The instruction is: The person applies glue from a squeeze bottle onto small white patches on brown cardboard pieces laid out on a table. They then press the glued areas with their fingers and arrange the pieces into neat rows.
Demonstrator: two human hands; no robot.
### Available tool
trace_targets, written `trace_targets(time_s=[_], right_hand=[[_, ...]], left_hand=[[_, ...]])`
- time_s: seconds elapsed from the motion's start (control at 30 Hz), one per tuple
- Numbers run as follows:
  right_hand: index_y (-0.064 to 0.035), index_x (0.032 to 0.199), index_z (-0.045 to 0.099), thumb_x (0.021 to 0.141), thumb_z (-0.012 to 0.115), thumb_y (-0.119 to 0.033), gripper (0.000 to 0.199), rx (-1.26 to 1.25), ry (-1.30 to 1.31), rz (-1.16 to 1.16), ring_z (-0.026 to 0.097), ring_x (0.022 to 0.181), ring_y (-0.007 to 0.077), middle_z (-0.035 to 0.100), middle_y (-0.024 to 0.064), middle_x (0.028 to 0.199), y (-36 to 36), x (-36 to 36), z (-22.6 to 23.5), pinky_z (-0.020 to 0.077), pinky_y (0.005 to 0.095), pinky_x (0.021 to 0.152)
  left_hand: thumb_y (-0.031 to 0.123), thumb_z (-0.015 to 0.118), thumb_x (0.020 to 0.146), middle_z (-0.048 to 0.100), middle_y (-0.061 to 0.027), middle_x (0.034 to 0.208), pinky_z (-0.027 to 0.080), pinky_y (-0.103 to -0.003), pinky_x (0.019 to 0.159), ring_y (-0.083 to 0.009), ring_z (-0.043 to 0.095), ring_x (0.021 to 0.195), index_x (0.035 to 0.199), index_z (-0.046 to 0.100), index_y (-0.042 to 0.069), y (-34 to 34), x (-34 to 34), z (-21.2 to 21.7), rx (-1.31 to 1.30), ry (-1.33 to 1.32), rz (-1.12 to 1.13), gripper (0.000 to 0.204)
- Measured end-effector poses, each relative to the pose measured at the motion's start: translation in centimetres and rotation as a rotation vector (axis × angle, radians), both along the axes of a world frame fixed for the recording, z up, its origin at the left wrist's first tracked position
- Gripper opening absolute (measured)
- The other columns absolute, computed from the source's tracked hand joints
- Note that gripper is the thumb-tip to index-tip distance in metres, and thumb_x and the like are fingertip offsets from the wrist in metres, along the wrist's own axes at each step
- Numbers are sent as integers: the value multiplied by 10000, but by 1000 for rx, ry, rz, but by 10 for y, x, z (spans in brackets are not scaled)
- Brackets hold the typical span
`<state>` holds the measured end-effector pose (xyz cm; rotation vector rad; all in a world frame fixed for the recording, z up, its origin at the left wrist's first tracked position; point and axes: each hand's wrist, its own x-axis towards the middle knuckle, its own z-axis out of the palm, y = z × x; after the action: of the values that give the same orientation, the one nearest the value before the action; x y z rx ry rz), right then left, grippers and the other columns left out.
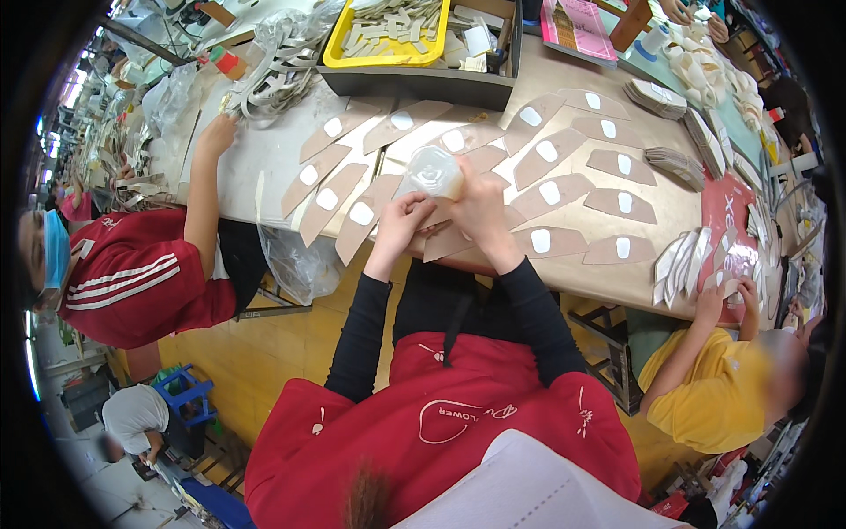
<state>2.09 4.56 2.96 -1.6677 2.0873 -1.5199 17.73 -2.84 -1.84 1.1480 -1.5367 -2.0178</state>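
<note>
A translucent plastic bottle [433, 170] with a rounded end is gripped in my right hand [480, 210], over the near side of the table. My left hand [401, 227] is beside it, fingers curled and pressed together close to the bottle. What sits in those fingers, if anything, is hidden. Around both hands lie several flat beige pieces [619, 167], each bearing a white rounded patch [624, 203]. Some of these pieces are partly covered by my hands and the bottle.
At the back stands a black box [414, 86] holding a yellow tray [388, 62] of small strips. Stacked pieces [674, 167] and a pink booklet [577, 31] are to the right. Co-workers sit at left, in a red shirt [145, 273], and right, in a yellow shirt [709, 388].
</note>
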Motion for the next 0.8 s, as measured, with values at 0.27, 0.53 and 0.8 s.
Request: trace_targets(time_s=[0.27,0.53,0.8], right_hand=[[-7,1210,609,853,784,-231,456,-31,-621,-217,705,838,197,728,105,963,72,-56,-25,546,335,659],[-52,1363,399,881,707,-442,692,-388,-1492,-153,716,803,299,703,161,932,206,-64,-56,597,379,698],[-89,1286,398,879,666,-573,687,-422,-1456,98,715,728,263,700,232,888,225,-67,-64,588,325,614]], left_hand=[[171,662,969,681,-23,785,514,-211,599,-80,633,642,1173,635,-28,1,1,7,48,-5,11,286],[122,659,963,682,-37,873,549,-222,612,-83,624,655,1156,670,-45,13,2,6,-60,79,206,255],[97,640,970,695,-84,943,581,-243,610,-120,662,731,1205,666,-65,28,-31,66,-149,184,157,287]])
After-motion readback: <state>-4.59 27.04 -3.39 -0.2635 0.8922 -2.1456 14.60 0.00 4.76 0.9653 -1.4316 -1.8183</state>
